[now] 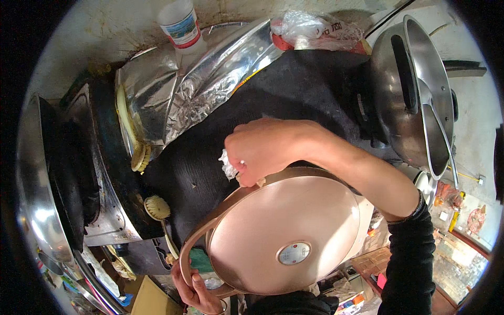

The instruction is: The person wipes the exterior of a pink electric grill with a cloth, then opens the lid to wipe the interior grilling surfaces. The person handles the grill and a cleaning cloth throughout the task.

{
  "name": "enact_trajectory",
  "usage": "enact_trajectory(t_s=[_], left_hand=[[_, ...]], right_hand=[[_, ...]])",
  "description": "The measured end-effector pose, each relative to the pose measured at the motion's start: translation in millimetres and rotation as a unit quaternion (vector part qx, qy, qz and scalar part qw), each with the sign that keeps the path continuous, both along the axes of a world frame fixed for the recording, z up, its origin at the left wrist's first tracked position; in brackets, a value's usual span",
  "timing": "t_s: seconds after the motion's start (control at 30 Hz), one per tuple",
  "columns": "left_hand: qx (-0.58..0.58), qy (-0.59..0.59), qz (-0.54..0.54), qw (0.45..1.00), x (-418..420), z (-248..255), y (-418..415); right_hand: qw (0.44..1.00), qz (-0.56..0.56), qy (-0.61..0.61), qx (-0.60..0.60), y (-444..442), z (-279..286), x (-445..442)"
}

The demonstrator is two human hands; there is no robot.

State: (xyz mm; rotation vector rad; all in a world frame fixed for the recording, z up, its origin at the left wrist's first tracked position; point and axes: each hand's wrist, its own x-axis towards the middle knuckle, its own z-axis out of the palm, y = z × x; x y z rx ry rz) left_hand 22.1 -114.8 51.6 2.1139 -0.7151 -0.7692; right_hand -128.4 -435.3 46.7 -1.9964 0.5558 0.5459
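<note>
A pinkish-gold electric cooker (283, 220), probably a rice cooker, is turned with its broad round face towards me. A small oval label disc (294, 253) bearing writing is set in that face. At the lower left, my left hand (199, 289) grips the cooker's curved carrying handle (187, 250). My right hand (267, 149) is closed around a crumpled white tissue or cloth (228, 165), just above the cooker's upper rim. Part of the wad is hidden inside the fist. Beneath that hand lies a black worktop surface (197, 169).
Two scrub brushes, one on foil (138, 151) and one lower (157, 208), lie left. A steel wok (393, 94) with a ladle (439, 118) stands right. Foil sheeting (193, 94), a plastic tub (183, 29) and plastic-wrapped items (315, 29) line the wall. A gas stove (114, 220) is left.
</note>
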Motion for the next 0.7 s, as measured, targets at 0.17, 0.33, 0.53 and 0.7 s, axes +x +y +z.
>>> enact_trajectory(t_s=[0.17,0.33,0.53,0.7], left_hand=[[-0.013,0.000,-0.003,1.000,-0.4,-2.4,1.7],[-0.018,-0.006,0.007,1.000,2.5,-5.0,13.4],[-0.024,0.023,-0.008,0.999,2.0,-4.7,7.2],[0.008,0.014,0.006,1.000,3.2,-3.9,12.4]], right_hand=[[1.000,-0.003,0.019,-0.013,-2.5,-5.8,-14.0],[0.998,-0.049,0.036,0.004,-2.8,-8.3,-65.0],[0.998,-0.058,-0.004,-0.019,-1.2,-7.7,-54.9],[0.998,-0.046,-0.024,0.020,-1.6,-19.4,-54.8]])
